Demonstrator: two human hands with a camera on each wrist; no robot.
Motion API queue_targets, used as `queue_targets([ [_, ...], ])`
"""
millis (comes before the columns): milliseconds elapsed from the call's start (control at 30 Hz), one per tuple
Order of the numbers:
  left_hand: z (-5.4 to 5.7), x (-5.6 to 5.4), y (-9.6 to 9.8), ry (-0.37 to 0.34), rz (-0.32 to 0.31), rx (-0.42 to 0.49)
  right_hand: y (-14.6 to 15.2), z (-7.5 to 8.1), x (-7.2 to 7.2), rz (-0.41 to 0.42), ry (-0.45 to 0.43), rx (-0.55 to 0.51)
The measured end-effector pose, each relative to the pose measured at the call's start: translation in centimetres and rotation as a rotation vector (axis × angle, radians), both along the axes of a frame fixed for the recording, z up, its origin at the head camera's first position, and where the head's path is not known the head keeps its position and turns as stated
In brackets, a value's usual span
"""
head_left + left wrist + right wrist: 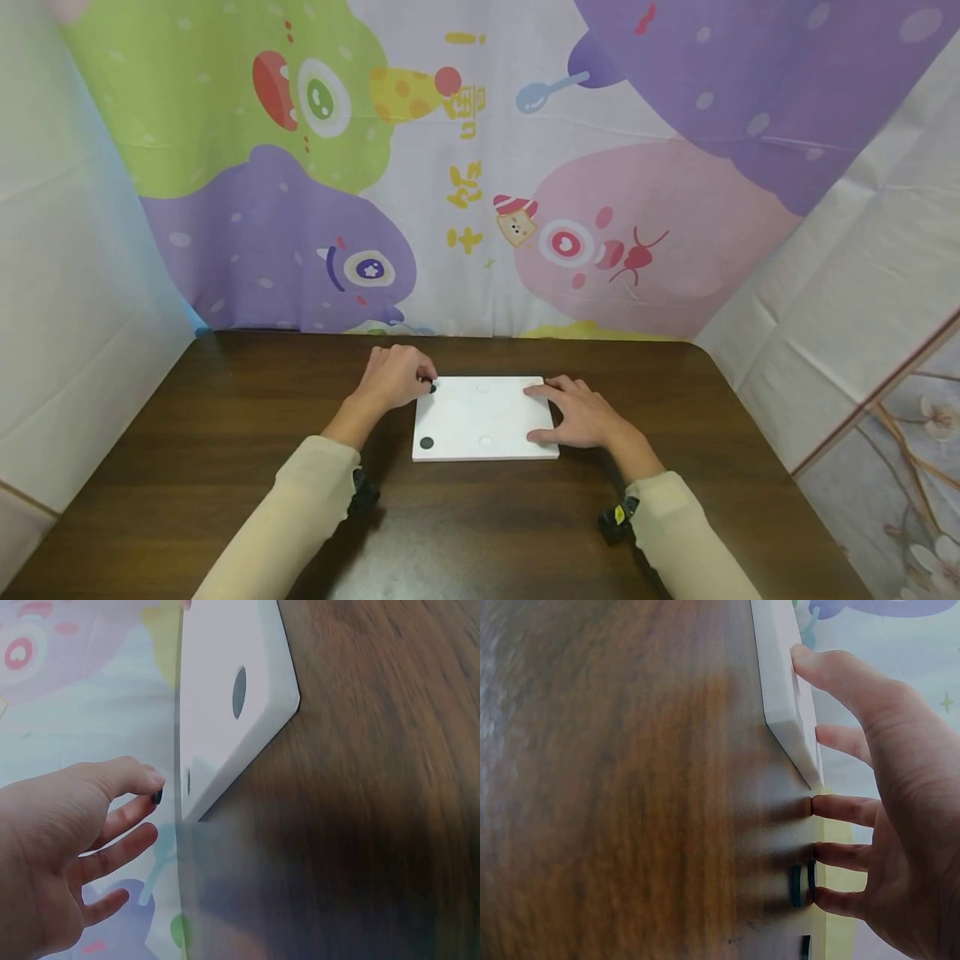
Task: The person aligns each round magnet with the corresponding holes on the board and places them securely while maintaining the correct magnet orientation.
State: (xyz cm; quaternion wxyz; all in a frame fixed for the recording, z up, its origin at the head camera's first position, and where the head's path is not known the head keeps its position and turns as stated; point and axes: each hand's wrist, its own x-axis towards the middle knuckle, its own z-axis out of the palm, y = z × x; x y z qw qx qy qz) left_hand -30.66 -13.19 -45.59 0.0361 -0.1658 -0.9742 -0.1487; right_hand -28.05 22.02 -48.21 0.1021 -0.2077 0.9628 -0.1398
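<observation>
A flat white rectangular board (480,417) lies on the brown table. Near its front left corner sits a dark round disc (427,443), and two pale round marks show along its middle. At the far left corner, my left hand (393,377) pinches a small black disc (157,796) between thumb and index finger, the other fingers spread. On the board's right end rests my right hand (585,412), thumb and index finger spread on the top face. In the right wrist view its other fingers reach past the board, with small dark discs (797,885) beside them.
The wooden table (480,525) extends around the board. A printed cartoon curtain (480,292) hangs behind its far edge, and pale cloth walls (82,333) stand at both sides. A black camera device is strapped at each wrist.
</observation>
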Motion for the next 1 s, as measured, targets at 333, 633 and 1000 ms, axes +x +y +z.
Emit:
queue_targets([
  [333, -0.2, 0.1, 0.8, -0.003, 0.004, -0.002, 0.0, -0.1, 0.0, 0.003, 0.007, 0.0],
  [633, -0.4, -0.1, 1.7, 0.018, -0.009, -0.003, 0.0, 0.0, 0.0, 0.003, 0.008, 0.002],
  [1000, -0.6, -0.1, 2.4, 0.021, -0.026, 0.012, 0.0, 0.0, 0.1, 0.003, 0.003, 0.0],
])
